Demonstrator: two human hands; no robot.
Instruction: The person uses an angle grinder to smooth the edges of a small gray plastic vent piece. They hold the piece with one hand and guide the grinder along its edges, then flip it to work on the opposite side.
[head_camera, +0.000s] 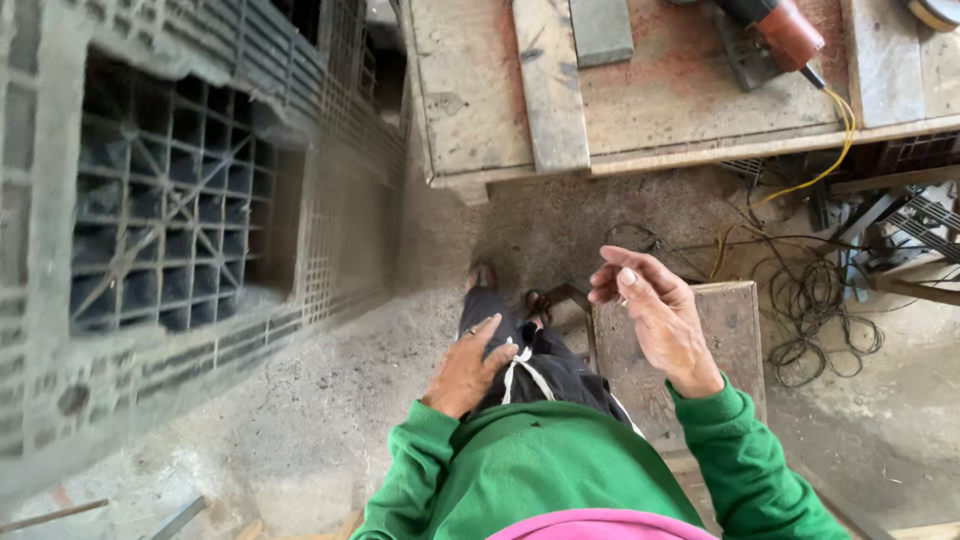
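Left hand (468, 367) is lying flat, fingers open, on the dark trousers (540, 365), holding nothing. Right hand (655, 315) is hovering loosely curled, empty as far as visible, above the wooden stool (735, 330), near its far-left corner.

Two hands show: left hand (468, 368) and right hand (655, 315). One power tool (775, 28), one yellow cable (835, 150), one wooden stool (735, 335), two feet (483, 275).

Cut off and blurred up here

My power tool (775, 30) runs off the top edge; crate stack (170, 220) blurred.
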